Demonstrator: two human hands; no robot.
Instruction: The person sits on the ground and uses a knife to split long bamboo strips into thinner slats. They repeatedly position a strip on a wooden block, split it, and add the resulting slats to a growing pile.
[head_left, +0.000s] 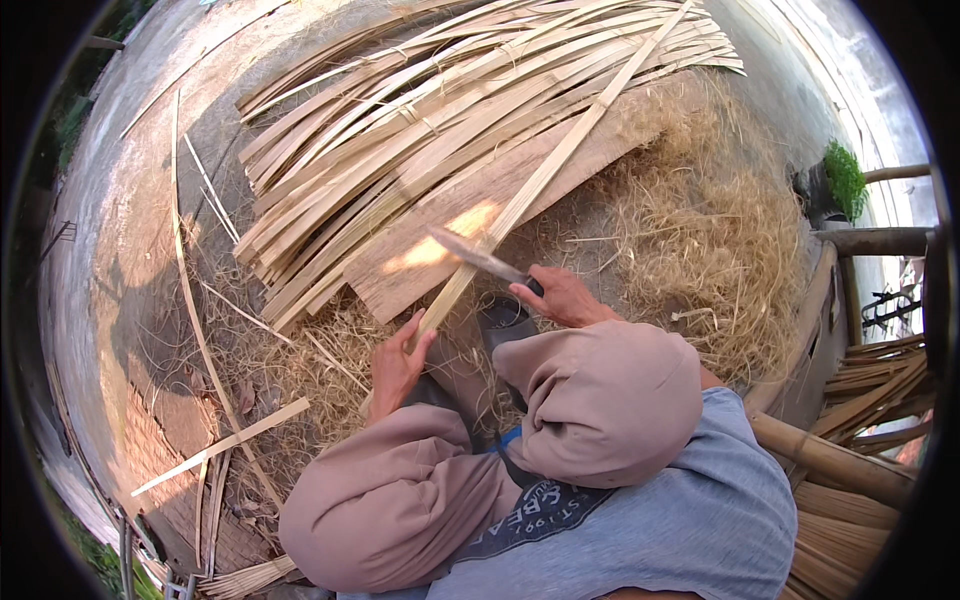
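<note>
A long pale bamboo strip (548, 168) slants from my lap up across a wooden board (400, 262). Its near end lies in my left hand (398, 362), whose fingers are closed round it beside my knee. My right hand (568, 298) grips the dark handle of a knife (480, 256). The knife's blade lies across the strip and points up and to the left, over the near edge of the board. Whether the edge bites into the strip, I cannot make out.
Beyond the board lies a wide heap of split bamboo strips (400, 130). Curly shavings (700, 220) pile up on the right, and more lie at the left. Loose strips (190, 270) are scattered on the left floor. A thick bamboo pole (830, 460) and stacked strips stand at the right.
</note>
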